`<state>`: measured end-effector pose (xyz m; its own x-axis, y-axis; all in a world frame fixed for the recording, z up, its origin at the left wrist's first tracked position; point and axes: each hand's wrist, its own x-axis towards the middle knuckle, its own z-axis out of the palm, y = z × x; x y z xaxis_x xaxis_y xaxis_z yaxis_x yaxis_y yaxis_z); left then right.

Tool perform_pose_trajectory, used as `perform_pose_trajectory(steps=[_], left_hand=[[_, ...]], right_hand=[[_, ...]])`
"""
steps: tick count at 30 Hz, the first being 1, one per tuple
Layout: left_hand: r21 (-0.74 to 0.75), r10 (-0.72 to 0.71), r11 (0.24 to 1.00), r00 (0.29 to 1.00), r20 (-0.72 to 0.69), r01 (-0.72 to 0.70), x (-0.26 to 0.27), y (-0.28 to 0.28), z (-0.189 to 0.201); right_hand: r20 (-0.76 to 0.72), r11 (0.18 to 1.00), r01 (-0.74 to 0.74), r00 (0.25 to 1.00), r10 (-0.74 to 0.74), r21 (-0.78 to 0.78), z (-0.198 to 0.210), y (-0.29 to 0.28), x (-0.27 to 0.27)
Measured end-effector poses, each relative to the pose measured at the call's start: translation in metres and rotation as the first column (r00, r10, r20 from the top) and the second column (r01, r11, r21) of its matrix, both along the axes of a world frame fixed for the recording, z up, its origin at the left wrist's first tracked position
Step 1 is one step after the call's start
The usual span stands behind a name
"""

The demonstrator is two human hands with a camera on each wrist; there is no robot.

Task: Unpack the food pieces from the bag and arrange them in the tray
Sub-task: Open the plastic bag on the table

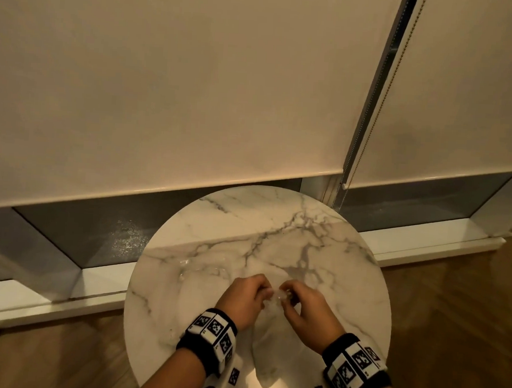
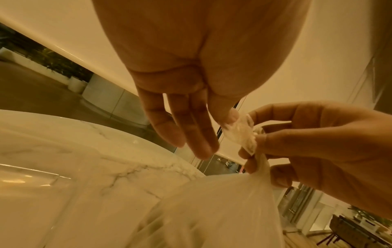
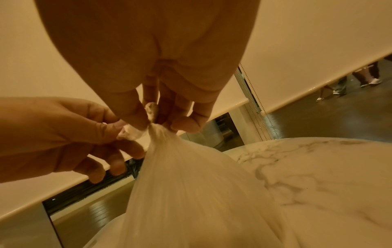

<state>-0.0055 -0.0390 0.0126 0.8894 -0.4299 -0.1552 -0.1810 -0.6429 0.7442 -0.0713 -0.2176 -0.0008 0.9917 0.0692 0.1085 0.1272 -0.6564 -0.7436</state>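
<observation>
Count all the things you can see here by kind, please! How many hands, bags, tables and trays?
Hands: 2, left hand and right hand
Bags: 1, knotted bag
Tables: 1, marble table
Trays: 1, clear tray
Total: 5

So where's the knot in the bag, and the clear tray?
knot [image 3: 151, 125], right wrist view, on the twisted neck of the bag pinched by the right hand.
clear tray [image 1: 202, 270], head view, on its glinting far rim, left of the hands.
</observation>
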Motion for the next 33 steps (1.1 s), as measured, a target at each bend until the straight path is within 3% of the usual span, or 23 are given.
perform_pose_trajectory(steps=[11, 13, 17, 19, 22, 33], left_hand=[[0.072, 0.055, 0.996, 0.997, 0.063, -0.059, 0.0, -0.002, 0.016], [0.007, 0.099, 0.995, 0.994, 0.043, -0.099, -0.002, -0.003, 0.02], [-0.309, 0.082, 0.944, 0.989, -0.124, -0.117, -0.015, -0.013, 0.033], [-0.326, 0.068, 0.939, 0.987, -0.143, -0.112, -0.018, -0.018, 0.035], [-0.263, 0.107, 0.955, 0.985, -0.138, -0.141, -0.012, -0.017, 0.037], [-0.104, 0.05, 0.993, 0.993, -0.109, -0.061, 0.005, -0.014, 0.053]], right_hand=[[0.088, 0.999, -0.036, 0.996, 0.034, 0.028, 0.016, -0.014, 0.005], [0.085, 0.999, -0.006, 0.996, 0.001, 0.049, 0.017, -0.015, 0.008], [0.045, 0.976, -0.034, 0.999, 0.025, 0.214, 0.03, -0.016, 0.009], [0.024, 0.967, -0.07, 0.998, 0.066, 0.247, 0.035, -0.015, 0.008], [0.033, 0.979, -0.07, 0.997, 0.064, 0.193, 0.031, -0.018, 0.008], [0.139, 0.989, -0.115, 0.982, 0.127, -0.09, 0.032, -0.027, 0.018]])
